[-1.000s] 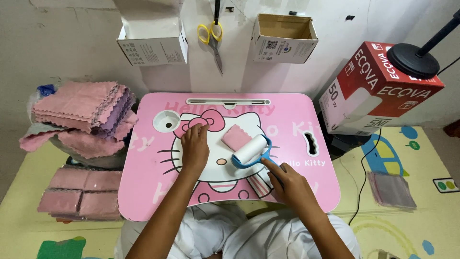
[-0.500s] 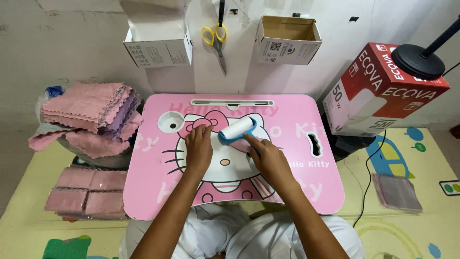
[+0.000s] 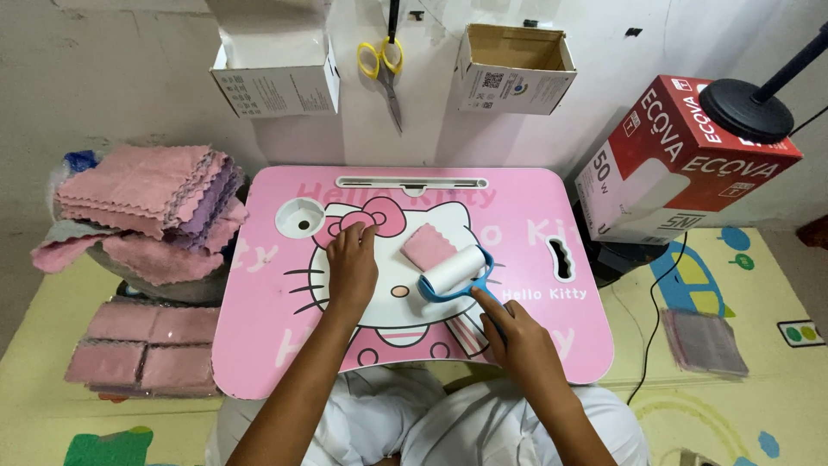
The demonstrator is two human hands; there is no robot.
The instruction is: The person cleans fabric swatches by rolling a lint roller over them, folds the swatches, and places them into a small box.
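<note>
Pink lap table (image 3: pixel 259 345) with cartoon cat print fills centre; white wall behind, stacked pink cloths (image 3: pixel 142 194) at 9 o'clock. Right hand (image 3: pixel 517 338) closed on blue handle of lint roller (image 3: pixel 453 274). Roller drum long axis runs 8-to-2 o'clock, drum lies at 11 o'clock from grip. Small pink cloth (image 3: pixel 428 245) lies flat, touching drum at its 11 o'clock. Left hand (image 3: pixel 352 263) flat, fingers spread, holding nothing, just beside cloth at 9 o'clock; nearer to cloth than right hand.
</note>
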